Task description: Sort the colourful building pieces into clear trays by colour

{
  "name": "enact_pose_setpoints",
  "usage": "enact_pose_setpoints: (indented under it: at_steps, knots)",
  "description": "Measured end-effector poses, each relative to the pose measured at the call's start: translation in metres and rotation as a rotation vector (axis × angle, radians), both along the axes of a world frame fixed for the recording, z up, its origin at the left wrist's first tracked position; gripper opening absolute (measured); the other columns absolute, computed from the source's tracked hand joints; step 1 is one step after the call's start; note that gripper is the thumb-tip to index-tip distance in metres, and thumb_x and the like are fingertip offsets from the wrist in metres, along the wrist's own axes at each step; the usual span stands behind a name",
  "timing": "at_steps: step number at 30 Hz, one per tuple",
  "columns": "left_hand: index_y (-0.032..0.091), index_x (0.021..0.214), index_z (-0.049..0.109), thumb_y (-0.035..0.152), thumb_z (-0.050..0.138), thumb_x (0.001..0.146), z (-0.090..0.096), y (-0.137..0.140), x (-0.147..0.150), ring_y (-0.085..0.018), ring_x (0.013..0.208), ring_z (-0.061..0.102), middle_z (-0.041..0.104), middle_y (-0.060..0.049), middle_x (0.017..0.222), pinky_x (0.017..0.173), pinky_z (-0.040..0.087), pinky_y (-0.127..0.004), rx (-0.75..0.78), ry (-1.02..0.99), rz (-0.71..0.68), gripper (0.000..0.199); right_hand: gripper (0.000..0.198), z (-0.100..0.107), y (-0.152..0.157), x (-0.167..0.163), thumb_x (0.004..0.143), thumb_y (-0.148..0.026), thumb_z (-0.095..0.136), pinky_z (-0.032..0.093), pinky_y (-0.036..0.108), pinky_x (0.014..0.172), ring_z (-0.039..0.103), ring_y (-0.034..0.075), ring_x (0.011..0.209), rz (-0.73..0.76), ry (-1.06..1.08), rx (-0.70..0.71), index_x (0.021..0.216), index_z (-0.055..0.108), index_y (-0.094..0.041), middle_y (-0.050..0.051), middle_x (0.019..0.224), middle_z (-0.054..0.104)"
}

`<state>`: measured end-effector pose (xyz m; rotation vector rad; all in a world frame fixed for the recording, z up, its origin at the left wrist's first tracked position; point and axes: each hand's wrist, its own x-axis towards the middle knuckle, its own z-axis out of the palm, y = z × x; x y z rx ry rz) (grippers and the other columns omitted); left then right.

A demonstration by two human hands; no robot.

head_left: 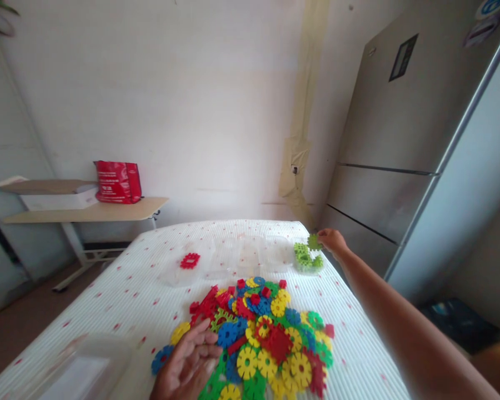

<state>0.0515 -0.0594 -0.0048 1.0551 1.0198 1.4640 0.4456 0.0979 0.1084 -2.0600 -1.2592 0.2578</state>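
Note:
At the far right of the table, my right hand (332,242) pinches a light green notched plastic building piece (314,242). It is over a clear container (309,270) that holds several more light green pieces (303,256). My left hand (191,358) rests at the near left edge of a large pile of building pieces (260,333), palm turned up and fingers loosely apart, with nothing seen in it. Yellow, blue and green notched discs, red square pieces and small red blocks make up the pile. One red square frame piece (190,260) lies in the leftmost clear container.
Clear plastic containers (237,258) stand in a row behind the pile. A clear plastic box or lid (83,369) is at the near left. A silver fridge (383,144) stands to the right, and a side table (87,214) with a red bag (119,182) at the back left.

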Motion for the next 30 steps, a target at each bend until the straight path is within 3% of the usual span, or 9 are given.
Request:
enact_pose_setpoints:
  at_steps: [6, 15, 23, 30]
  knots:
    - [0.02, 0.108, 0.06, 0.045, 0.075, 0.06, 0.0, 0.0, -0.001, -0.02, 0.073, 0.064, 0.066, -0.006, 0.088, 0.064, 0.053, -0.027, -0.011, 0.019, 0.006, 0.056, 0.025, -0.003, 0.026, 0.003, 0.088, -0.033, 0.054, 0.05, 0.038, 0.079, 0.06, 0.017, 0.09, -0.101, -0.188, -0.279, 0.104, 0.059, -0.015, 0.005, 0.105, 0.062]
    - [0.021, 0.109, 0.059, 0.04, 0.074, 0.062, -0.005, 0.0, 0.0, -0.019, 0.073, 0.064, 0.065, -0.005, 0.088, 0.065, 0.053, -0.026, -0.02, 0.001, -0.013, 0.053, 0.03, -0.011, 0.043, -0.014, 0.088, -0.031, 0.055, 0.05, 0.04, 0.081, 0.059, 0.02, 0.096, -0.161, -0.325, -0.455, 0.114, 0.055, -0.015, 0.008, 0.114, 0.057]
    - [0.021, 0.112, 0.057, 0.042, 0.073, 0.063, -0.01, 0.001, -0.002, -0.018, 0.074, 0.064, 0.065, -0.006, 0.089, 0.065, 0.053, -0.026, -0.026, 0.033, -0.007, 0.055, 0.029, -0.013, 0.042, -0.02, 0.088, -0.031, 0.055, 0.051, 0.039, 0.08, 0.059, 0.019, 0.095, -0.152, -0.399, -0.464, 0.112, 0.055, -0.015, 0.007, 0.112, 0.058]
    - [0.021, 0.106, 0.062, 0.047, 0.072, 0.062, -0.002, 0.0, -0.003, -0.019, 0.074, 0.066, 0.068, -0.005, 0.088, 0.064, 0.054, -0.025, -0.047, 0.044, 0.113, 0.052, 0.021, 0.009, 0.02, -0.023, 0.086, -0.023, 0.05, 0.046, 0.029, 0.068, 0.063, 0.022, 0.09, -0.122, -0.475, -0.281, 0.098, 0.065, -0.015, 0.013, 0.102, 0.066]
